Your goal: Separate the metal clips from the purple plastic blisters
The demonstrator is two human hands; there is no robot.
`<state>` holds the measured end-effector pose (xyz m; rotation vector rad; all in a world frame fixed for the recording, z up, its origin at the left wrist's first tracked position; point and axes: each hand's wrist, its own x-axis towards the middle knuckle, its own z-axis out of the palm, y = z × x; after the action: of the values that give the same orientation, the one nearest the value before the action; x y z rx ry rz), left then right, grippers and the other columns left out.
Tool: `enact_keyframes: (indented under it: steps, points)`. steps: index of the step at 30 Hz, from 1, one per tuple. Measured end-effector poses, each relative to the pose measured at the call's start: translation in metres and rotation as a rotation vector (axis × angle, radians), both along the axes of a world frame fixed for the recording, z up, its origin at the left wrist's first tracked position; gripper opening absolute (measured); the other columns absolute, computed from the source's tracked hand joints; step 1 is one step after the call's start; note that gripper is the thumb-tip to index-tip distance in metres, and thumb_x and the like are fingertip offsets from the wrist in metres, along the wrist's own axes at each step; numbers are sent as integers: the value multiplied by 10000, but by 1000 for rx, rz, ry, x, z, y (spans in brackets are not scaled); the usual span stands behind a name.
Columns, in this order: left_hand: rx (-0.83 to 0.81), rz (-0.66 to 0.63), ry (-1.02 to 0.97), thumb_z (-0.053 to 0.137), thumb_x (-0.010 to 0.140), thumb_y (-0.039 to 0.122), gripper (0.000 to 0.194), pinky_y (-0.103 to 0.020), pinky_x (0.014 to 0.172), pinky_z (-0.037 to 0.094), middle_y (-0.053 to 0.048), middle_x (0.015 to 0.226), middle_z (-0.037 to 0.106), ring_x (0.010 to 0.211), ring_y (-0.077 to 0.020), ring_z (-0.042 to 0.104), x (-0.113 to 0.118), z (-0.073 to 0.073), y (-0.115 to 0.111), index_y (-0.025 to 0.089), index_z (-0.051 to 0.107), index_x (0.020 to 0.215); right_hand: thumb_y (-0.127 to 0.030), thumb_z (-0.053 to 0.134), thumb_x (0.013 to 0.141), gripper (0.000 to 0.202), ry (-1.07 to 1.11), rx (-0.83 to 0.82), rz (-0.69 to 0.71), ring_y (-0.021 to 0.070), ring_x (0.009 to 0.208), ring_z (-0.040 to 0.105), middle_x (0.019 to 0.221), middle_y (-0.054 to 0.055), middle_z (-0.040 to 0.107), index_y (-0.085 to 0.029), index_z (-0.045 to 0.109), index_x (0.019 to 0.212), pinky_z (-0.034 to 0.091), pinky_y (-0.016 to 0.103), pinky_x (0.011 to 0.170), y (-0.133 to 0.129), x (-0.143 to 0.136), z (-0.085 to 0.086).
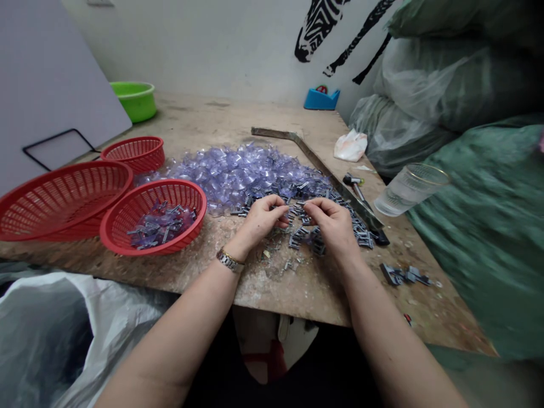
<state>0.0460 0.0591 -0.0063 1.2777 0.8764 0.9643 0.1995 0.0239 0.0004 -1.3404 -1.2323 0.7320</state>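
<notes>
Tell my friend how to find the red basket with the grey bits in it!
Start at the wooden table and go to its left side, where three red baskets stand. You want the round basket nearest the person's left hand. Unlike its neighbours, it shows grey and see-through purplish pieces inside.

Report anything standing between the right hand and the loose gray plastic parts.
Nothing visible does: the gray plastic parts lie right beside the right hand. The bent metal bar runs along their right side.
</notes>
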Motion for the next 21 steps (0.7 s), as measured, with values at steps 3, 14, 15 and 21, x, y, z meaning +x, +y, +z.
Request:
enact_keyframes:
  steps: [3,14,15,21]
  points:
    - [12,-10,-2,581,769,179,97,-235,594,546,31,620,538,592,-90,572,1,-2,1,150,523,697,-408,656,676,221,49,-33,14,105,506,471,534,-42,524,-200,595,632,398,234,493,1,0,-1]
    - [80,6,31,569,760,178,68,-234,602,542,27,675,532,615,-90,567,1,-2,1,152,524,716,-396,674,660,221,73,-70,80,149,598,612,616,-23,595,-204,574,706,532,300,620,1,-4,-5]
    - [91,14,42,566,760,172,60,-232,604,539,26,688,531,619,-90,569,1,-2,1,151,526,721,-386,671,663,209,68,-66,79,149,595,611,611,-22,596,-203,577,702,530,299,618,0,-5,-5]
    - [268,50,107,550,775,150,79,-211,588,501,8,770,513,640,-87,559,1,-6,3,149,521,701,-364,660,663,183,73,-66,86,142,585,602,602,-19,608,-199,586,689,521,293,616,-1,-7,-2]
